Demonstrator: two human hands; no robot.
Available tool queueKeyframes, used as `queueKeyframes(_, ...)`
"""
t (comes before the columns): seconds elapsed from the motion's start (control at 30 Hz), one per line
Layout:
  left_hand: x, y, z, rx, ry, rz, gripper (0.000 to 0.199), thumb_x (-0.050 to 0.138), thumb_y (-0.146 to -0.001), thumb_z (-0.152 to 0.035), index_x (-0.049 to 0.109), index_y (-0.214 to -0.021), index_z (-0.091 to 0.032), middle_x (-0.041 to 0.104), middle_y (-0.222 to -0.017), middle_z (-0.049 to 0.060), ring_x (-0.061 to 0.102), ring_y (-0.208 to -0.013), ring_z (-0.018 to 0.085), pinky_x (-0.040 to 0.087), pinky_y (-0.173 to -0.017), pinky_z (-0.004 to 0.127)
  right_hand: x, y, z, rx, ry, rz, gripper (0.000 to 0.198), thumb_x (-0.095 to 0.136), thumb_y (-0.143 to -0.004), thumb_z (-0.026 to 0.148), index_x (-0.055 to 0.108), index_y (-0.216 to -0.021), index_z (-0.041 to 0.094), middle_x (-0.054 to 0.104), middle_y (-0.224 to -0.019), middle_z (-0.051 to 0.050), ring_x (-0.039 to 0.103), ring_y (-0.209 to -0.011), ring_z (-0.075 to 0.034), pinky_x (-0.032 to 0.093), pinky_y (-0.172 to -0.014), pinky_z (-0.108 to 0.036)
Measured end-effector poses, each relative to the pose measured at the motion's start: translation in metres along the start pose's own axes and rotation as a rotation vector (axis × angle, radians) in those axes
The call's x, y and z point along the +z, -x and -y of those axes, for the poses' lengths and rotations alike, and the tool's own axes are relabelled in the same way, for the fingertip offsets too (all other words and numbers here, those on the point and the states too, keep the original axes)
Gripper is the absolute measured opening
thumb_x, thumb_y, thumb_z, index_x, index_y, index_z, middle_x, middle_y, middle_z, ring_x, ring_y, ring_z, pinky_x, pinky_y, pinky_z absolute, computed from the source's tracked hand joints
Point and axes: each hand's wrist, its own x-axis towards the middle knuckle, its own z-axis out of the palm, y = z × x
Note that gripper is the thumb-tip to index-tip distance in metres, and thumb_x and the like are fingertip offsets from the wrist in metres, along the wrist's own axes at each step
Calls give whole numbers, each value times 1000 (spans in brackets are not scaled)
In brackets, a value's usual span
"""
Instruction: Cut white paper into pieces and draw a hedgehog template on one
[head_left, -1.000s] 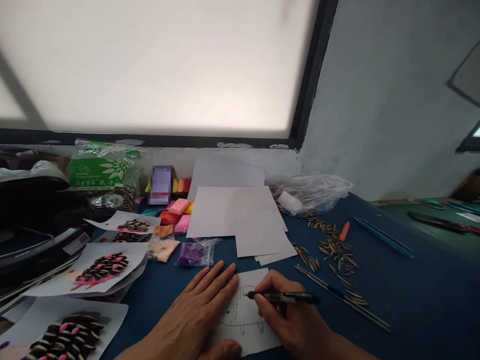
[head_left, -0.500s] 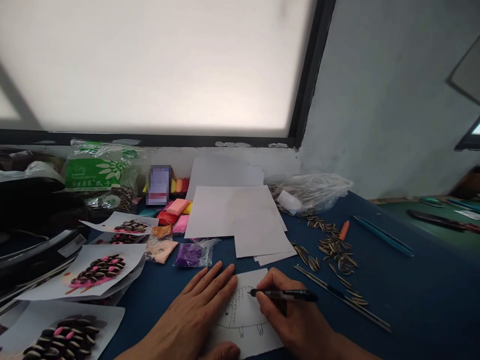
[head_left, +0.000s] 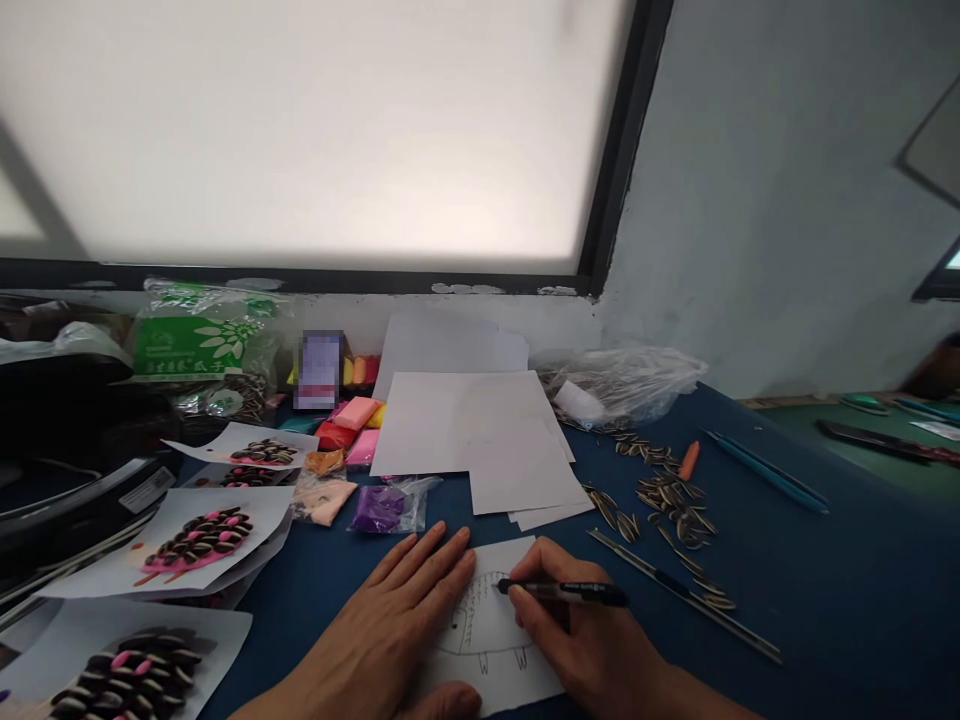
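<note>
A small sheet of white paper (head_left: 517, 680) lies on the blue table in front of me, bearing a line drawing of a rounded animal with short legs and rows of small marks on its body. My left hand (head_left: 409, 610) rests flat on the paper's left side, fingers stretched out. Pinched in my right hand (head_left: 581, 640) is a black pen (head_left: 566, 592), its tip on or just over the drawing's upper part. The right edge of the drawing is hidden behind that hand.
Left are cards with sunflower-seed hedgehogs (head_left: 199, 545) and a green seed bag (head_left: 191, 345). Behind lie clay packets, including a purple one (head_left: 379, 508), and blank sheets (head_left: 450, 420). To the right are loose sunflower seeds (head_left: 679, 500), a metal-ended tool (head_left: 682, 595) and a blue pen-like tool (head_left: 769, 473).
The pen and my right fingers have shifted very slightly left and down over the drawing, and a few more small marks show. My left hand stays in place.
</note>
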Motion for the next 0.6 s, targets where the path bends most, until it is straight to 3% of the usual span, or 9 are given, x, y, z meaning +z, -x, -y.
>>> queueKeyframes(0.23, -1, -4, -1, -10, -23, 29, 74, 54, -94, -64, 37, -152, -21, 25, -157, 8, 27, -143, 36, 29, -114, 51, 0, -1, 1, 7, -4, -18, 16, 47, -94, 32, 51, -82, 21, 55, -64, 2, 48, -53, -14, 38, -52, -25)
queueKeyframes(0.6, 1, -3, 0, -14, -12, 28, 75, 54, -94, -66, 35, -153, -23, 24, -157, 7, 26, -142, 37, 29, -114, 52, 1, 0, -2, 4, -21, -2, 15, 47, -93, 32, 50, -84, 20, 56, -66, 0, 49, -55, -15, 38, -52, -26)
